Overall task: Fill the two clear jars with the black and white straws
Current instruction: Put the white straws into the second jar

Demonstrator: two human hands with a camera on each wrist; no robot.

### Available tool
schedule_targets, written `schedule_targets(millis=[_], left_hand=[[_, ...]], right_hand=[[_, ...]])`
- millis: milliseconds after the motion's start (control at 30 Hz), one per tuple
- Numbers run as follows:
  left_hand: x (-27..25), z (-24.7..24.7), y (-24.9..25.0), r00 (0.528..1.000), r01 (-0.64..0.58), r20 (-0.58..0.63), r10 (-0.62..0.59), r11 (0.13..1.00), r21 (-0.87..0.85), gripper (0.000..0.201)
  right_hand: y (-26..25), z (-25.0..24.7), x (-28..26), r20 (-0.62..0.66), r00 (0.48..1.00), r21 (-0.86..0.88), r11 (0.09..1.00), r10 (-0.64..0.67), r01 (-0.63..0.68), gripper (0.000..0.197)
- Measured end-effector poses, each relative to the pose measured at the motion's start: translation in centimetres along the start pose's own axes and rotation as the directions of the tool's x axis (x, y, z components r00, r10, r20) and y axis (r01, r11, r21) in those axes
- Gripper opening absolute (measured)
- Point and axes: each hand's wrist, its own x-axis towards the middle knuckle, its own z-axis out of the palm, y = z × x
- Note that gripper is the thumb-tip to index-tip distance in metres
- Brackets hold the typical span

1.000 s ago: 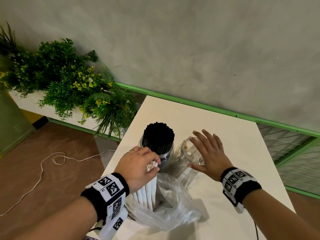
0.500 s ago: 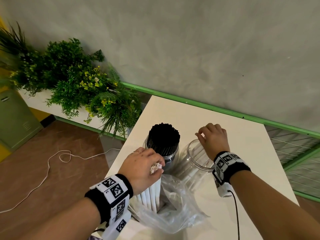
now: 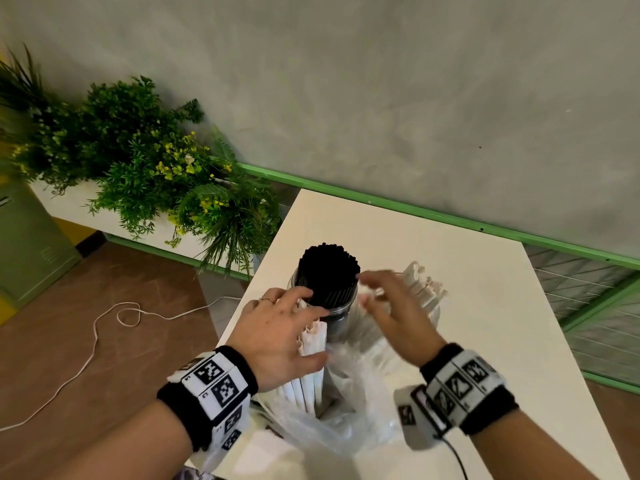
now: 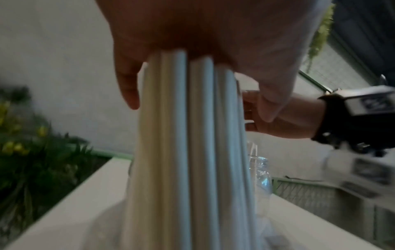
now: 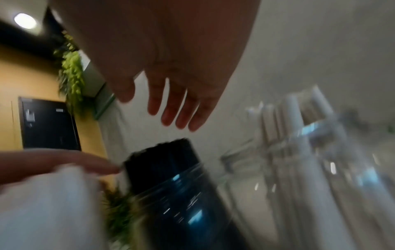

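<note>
On the white table [image 3: 485,341] stands a clear jar packed with black straws [image 3: 329,271], which the right wrist view shows as a blurred dark jar [image 5: 171,169]. Right of it is the second clear jar [image 3: 427,296] with several white straws leaning in it. My left hand [image 3: 294,327] grips the top of an upright bundle of white straws [image 3: 313,344] that stands in a clear plastic bag [image 3: 346,420]. In the left wrist view its thumb and fingers wrap the white straws [image 4: 181,152]. My right hand [image 3: 381,296] hovers open and blurred between the two jars, holding nothing.
The table's left edge drops to a brown floor with a white cable [image 3: 104,323]. Green plants [image 3: 138,168] fill a planter at the left. A green rail with wire mesh [image 3: 595,306] runs behind and to the right of the table.
My right hand has left the mouth of the second jar, opened, and swung left toward the bundle. White straws now stand in that jar. The left hand keeps its hold.
</note>
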Motion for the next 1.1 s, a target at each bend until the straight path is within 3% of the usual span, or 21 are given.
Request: schedule_targets(millis=[100,200,367,600,967,1100], left_hand=[[-0.9,0.2,-0.9,1.000,0.012,0.005,-0.012,1.000,-0.029,0.072],[-1.2,1.0,-1.4,0.998,-0.044,-0.045,0.037,0.986,-0.158,0.065],[-1.4,1.6,-1.1,0.989,-0.061,-0.147,0.018,0.955,-0.290,0.053],[-1.5,2.0,-1.1,0.977,-0.080,-0.213,0.020,0.957,-0.278,0.040],[-1.8,2.1,-1.4,0.969,-0.081,-0.247,0.013,0.961,-0.264,0.042],[-1.8,2.1,-1.4,0.966,-0.087,-0.257,0.020,0.964,-0.253,0.041]], right_hand=[[-1.9,3.4,-2.9,0.235,0.972,0.191,0.980,0.012,-0.059,0.046],[-2.8,5.7,-3.5,0.305,0.951,0.308,0.939,0.052,-0.150,0.065],[-3.4,6.9,-3.5,0.223,0.968,0.395,0.897,0.116,-0.198,0.053],[-3.4,7.2,-4.1,0.134,0.972,0.530,0.815,0.193,-0.234,0.035],[-3.8,8.4,-5.3,0.047,0.971,0.468,0.853,0.236,-0.230,0.019],[-4.5,8.4,-5.2,-0.066,0.972,0.477,0.863,0.225,-0.167,0.019]])
